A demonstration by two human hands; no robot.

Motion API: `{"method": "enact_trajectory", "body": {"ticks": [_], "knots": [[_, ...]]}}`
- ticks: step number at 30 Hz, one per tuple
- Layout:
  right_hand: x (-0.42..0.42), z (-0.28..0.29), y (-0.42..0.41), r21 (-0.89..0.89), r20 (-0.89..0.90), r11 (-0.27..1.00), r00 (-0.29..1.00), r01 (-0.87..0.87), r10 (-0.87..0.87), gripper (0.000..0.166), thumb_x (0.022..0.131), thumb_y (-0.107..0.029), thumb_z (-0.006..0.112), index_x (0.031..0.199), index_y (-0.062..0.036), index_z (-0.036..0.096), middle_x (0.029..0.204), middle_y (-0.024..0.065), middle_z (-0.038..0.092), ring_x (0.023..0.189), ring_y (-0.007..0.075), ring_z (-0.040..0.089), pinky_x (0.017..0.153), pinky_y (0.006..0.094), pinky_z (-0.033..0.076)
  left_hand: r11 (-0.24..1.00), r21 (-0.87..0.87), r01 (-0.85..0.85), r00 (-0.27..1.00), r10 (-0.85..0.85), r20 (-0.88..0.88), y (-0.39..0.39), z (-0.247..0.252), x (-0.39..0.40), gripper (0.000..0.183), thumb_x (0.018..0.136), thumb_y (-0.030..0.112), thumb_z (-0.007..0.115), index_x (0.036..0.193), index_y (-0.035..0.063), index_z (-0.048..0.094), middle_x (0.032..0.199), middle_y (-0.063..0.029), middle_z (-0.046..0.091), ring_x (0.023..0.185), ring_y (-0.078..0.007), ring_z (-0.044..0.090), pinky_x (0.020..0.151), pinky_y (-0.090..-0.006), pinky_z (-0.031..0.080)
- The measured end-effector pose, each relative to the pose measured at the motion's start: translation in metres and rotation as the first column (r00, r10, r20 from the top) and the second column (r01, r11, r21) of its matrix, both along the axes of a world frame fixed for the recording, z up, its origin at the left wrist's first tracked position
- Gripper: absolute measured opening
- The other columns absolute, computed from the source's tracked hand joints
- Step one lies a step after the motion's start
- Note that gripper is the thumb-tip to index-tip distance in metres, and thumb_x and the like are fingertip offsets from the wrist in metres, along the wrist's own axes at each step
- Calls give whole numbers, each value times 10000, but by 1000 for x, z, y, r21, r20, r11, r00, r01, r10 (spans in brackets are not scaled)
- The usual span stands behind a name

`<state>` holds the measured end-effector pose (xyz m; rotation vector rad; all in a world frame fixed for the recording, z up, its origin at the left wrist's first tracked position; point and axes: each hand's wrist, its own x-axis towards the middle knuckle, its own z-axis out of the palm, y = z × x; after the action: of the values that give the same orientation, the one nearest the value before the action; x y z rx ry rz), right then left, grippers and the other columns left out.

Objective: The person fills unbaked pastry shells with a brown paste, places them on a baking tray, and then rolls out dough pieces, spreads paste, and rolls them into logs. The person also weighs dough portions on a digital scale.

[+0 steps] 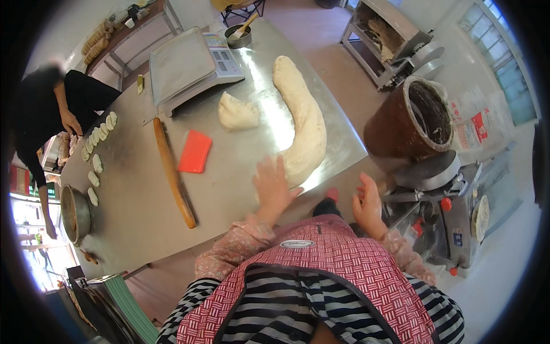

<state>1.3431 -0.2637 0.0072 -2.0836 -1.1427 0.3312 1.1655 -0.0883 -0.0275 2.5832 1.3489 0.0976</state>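
Observation:
A long, thick roll of pale dough [305,116] curves along the right side of the metal table [232,189]. My left hand [275,187] is spread at the near end of this roll; whether it presses the dough or only hovers there I cannot tell. Off the table's edge, my right hand [367,204] hangs in the air with loosely curled fingers and nothing in it. A smaller lump of dough [237,112] lies left of the roll. Further left are a red dough scraper [195,152] and a wooden rolling pin [172,176].
A digital scale [193,69] stands at the far side, beside a round tin with a brush [239,35]. Several shaped dough pieces [97,163] line the left edge near a metal bowl [75,214]. Another person [47,99] leans there. A brown vat [391,124] and a machine [455,228] stand right.

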Motion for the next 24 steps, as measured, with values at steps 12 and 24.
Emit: {"method": "enact_trajectory", "body": {"ticks": [12,24], "knots": [[211,-24,-1,-72,-130,997,991,7,-17,505,754,-4,570,1237,24,423,1117,168,517,706,197,578,645,300,489,959,224,-174,984,158,87,8,-12,18,609,592,319,718,1142,131,537,1070,-150,514,943,-349,500,761,-447,409],[305,-10,70,-107,-182,963,957,-246,224,475,744,-6,588,1202,-7,461,884,135,592,654,183,572,624,298,475,790,386,-476,868,493,59,6,18,73,543,654,181,672,1161,80,503,1026,-169,524,977,-378,501,817,-425,422]]}}
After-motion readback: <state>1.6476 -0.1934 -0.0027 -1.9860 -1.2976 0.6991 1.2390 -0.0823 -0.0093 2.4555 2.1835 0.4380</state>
